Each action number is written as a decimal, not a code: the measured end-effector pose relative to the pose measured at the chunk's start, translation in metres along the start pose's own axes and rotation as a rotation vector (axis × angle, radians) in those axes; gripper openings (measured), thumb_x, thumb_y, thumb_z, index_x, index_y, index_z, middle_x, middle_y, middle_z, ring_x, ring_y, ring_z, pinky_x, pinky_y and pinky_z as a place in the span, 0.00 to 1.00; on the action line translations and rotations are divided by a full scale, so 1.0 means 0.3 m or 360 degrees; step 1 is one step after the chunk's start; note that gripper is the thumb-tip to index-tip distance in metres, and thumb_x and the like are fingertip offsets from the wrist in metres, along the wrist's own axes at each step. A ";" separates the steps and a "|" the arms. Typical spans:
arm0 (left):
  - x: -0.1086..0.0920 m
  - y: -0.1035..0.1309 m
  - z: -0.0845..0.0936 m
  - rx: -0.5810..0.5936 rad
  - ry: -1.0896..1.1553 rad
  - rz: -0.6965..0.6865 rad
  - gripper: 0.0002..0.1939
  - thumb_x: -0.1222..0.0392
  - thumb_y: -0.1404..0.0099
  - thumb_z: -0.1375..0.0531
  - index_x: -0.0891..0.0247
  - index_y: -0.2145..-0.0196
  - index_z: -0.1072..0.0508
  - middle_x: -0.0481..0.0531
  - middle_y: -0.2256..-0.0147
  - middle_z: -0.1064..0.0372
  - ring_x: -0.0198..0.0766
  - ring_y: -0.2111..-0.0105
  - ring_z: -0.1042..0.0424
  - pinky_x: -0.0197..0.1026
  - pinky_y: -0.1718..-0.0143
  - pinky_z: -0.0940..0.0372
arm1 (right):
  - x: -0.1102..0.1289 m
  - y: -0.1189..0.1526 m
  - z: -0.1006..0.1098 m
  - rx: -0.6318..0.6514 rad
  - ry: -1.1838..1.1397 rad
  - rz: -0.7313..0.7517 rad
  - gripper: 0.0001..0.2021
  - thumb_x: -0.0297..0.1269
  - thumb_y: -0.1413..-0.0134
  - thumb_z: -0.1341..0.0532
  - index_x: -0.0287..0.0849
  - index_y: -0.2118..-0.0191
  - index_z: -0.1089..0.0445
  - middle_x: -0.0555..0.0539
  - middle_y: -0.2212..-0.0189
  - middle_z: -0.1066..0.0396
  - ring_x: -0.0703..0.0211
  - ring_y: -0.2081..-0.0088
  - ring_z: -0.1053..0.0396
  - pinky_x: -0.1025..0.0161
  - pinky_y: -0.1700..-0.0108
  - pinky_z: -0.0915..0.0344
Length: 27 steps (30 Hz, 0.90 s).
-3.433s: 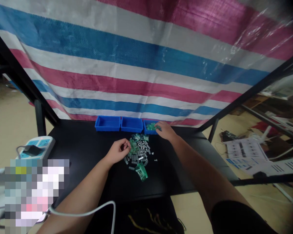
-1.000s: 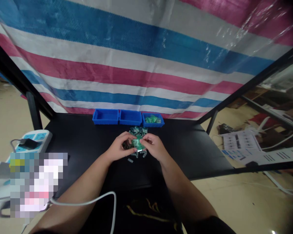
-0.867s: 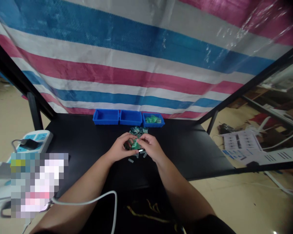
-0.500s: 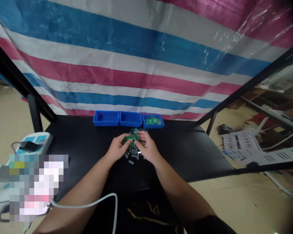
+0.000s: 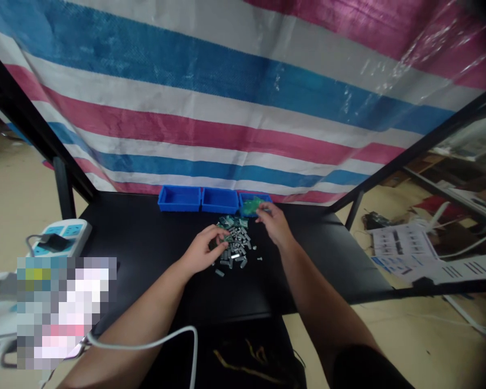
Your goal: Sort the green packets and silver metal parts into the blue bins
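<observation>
One blurred green packet [image 5: 251,206] pinched in right hand [image 5: 274,222]; left hand [image 5: 204,250] partly hides grey pieces [image 5: 235,256], grip unclear.

1 table [image 5: 324,259]. 3 blue bins [image 5: 220,208] along table's back edge. 1 striped sheet [image 5: 210,129] behind table. 2 over table: left hand [image 5: 204,249], right hand [image 5: 274,221]. Metal pieces [image 5: 238,251] mid-table: dozens, overlapping, exact count unclear. Green packets [image 5: 235,222] toward table's back: several, overlapping.

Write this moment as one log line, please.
left hand: at grey-parts pile | right hand: holds green packet | location: at rightmost blue bin
</observation>
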<state>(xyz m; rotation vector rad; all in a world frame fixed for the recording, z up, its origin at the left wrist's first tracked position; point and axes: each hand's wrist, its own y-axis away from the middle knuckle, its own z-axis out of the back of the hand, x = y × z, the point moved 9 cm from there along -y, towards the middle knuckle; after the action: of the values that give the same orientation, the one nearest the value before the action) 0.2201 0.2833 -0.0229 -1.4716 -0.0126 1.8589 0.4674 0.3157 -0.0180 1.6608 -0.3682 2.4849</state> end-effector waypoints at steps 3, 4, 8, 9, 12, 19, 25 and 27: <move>0.016 0.001 0.000 -0.0002 -0.0023 0.0022 0.09 0.58 0.30 0.40 0.60 0.54 0.24 0.53 0.62 0.33 0.38 0.65 0.31 0.41 0.62 0.32 | -0.038 -0.149 0.110 -0.0149 0.0055 -0.0034 0.14 0.49 0.46 0.36 0.44 0.64 0.33 0.50 0.69 0.29 0.61 0.74 0.30 0.61 0.67 0.30; 0.021 0.001 0.004 -0.0021 -0.0031 0.0027 0.09 0.58 0.30 0.40 0.60 0.55 0.24 0.53 0.61 0.34 0.38 0.65 0.31 0.41 0.62 0.32 | -0.048 -0.192 0.123 -0.0124 0.0129 -0.0049 0.13 0.47 0.46 0.36 0.44 0.64 0.33 0.50 0.69 0.29 0.61 0.74 0.29 0.61 0.68 0.29; 0.042 0.000 0.018 -0.0084 -0.0044 0.0062 0.09 0.58 0.32 0.39 0.60 0.56 0.23 0.54 0.60 0.35 0.37 0.65 0.33 0.40 0.63 0.33 | -0.081 -0.301 0.123 0.0006 0.0552 -0.0126 0.08 0.38 0.45 0.36 0.42 0.61 0.32 0.50 0.69 0.28 0.62 0.76 0.28 0.62 0.70 0.30; 0.045 0.000 0.021 -0.0089 -0.0045 0.0067 0.08 0.59 0.33 0.39 0.60 0.57 0.23 0.53 0.60 0.35 0.37 0.65 0.33 0.40 0.63 0.33 | -0.087 -0.312 0.114 0.0043 0.0604 -0.0133 0.08 0.36 0.45 0.36 0.42 0.60 0.31 0.51 0.70 0.28 0.62 0.77 0.29 0.63 0.71 0.32; 0.053 0.000 0.025 -0.0091 -0.0044 0.0080 0.08 0.60 0.33 0.39 0.61 0.57 0.23 0.53 0.60 0.35 0.37 0.65 0.33 0.40 0.63 0.34 | -0.089 -0.325 0.089 0.0096 0.0740 -0.0097 0.08 0.30 0.46 0.38 0.42 0.58 0.30 0.53 0.73 0.29 0.63 0.78 0.29 0.65 0.70 0.34; 0.063 -0.001 0.024 -0.0091 -0.0056 0.0084 0.07 0.60 0.33 0.39 0.62 0.59 0.23 0.53 0.61 0.36 0.37 0.65 0.33 0.40 0.62 0.34 | -0.025 -0.321 0.033 0.0091 0.1019 0.0233 0.07 0.24 0.49 0.40 0.41 0.67 0.26 0.44 0.66 0.29 0.53 0.59 0.30 0.57 0.48 0.35; 0.065 0.000 0.018 -0.0079 -0.0032 0.0080 0.06 0.60 0.33 0.39 0.62 0.60 0.23 0.52 0.62 0.36 0.36 0.67 0.34 0.39 0.65 0.35 | -0.002 -0.292 0.003 0.0134 0.1186 0.0496 0.07 0.30 0.46 0.38 0.39 0.63 0.22 0.40 0.58 0.33 0.51 0.55 0.32 0.54 0.45 0.33; 0.062 -0.001 0.017 -0.0080 -0.0025 0.0074 0.06 0.61 0.33 0.39 0.62 0.60 0.23 0.52 0.62 0.36 0.36 0.67 0.34 0.39 0.64 0.35 | 0.006 -0.276 0.002 0.0157 0.1229 0.0561 0.08 0.33 0.46 0.36 0.40 0.60 0.22 0.40 0.56 0.34 0.51 0.55 0.32 0.55 0.45 0.33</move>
<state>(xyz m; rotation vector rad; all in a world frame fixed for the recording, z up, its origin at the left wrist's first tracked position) 0.2148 0.2959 -0.0365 -1.5029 -0.0330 1.9202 0.4874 0.3950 -0.0054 0.5722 -0.4624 3.1821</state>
